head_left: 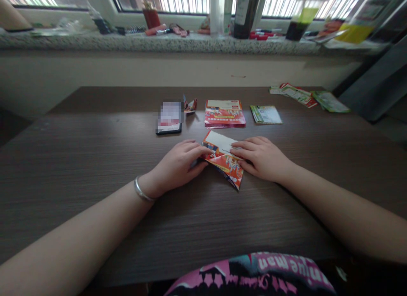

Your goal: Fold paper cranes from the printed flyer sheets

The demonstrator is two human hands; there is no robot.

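A partly folded sheet of red, orange and white printed paper (pixel 224 158) lies on the dark wooden table (pixel 95 160) in front of me. My left hand (pixel 179 164) rests on its left edge, fingers bent and pressing the paper down. My right hand (pixel 260 157) lies on its right side with fingers stretched flat over the fold. A silver bangle (pixel 141 192) circles my left wrist.
Behind the paper lie a phone (pixel 169 117), a small folded paper figure (pixel 190 106), a stack of red leaflets (pixel 224 113), a green-white leaflet pile (pixel 266 114) and more leaflets (pixel 295 93) at the back right. The stone windowsill (pixel 159 41) carries bottles and clutter.
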